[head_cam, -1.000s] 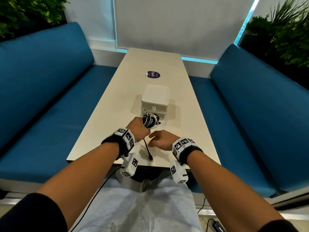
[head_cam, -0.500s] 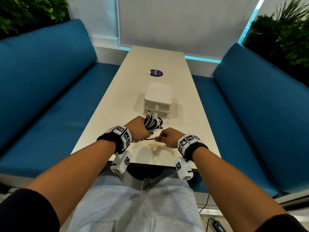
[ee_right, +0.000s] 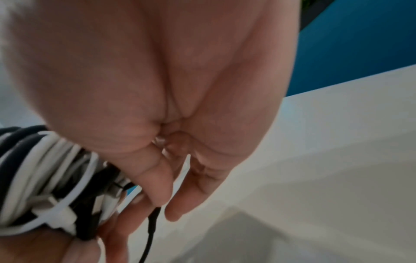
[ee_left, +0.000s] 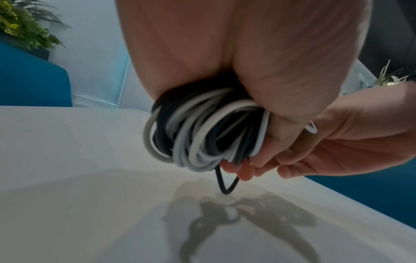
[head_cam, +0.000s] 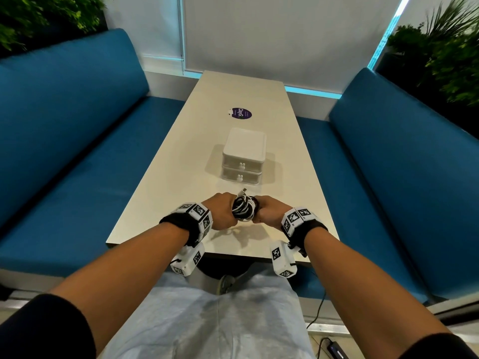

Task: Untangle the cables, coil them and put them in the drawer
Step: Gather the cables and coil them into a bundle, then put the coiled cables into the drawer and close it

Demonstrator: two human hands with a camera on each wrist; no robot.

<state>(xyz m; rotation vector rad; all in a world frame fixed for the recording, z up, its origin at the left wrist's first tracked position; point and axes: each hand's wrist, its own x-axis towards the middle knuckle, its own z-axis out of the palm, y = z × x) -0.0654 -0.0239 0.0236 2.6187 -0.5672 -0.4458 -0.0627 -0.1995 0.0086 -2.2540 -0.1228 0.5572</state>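
Both hands meet over the near end of the table (head_cam: 166, 177), closed on one bundle of cables (head_cam: 243, 209). The left hand (head_cam: 222, 210) wraps its fingers through the black and white loops and carries the coil. The right hand (head_cam: 269, 211), which half a second ago was still apart from the coil and drawing the black tail (ee_left: 225, 185) taut, now presses against the bundle, its fingertips (ee_right: 157, 192) pinching that tail beside the windings. Only a short black loop hangs under the hands, so I judge the winding nearly finished and the loose end about to be tucked. One connector (head_cam: 242, 191) pokes out on the far side of the hands. Beyond them, well apart, stands the white drawer unit (head_cam: 244, 156), both drawers shut; one must be opened before the coil goes in.
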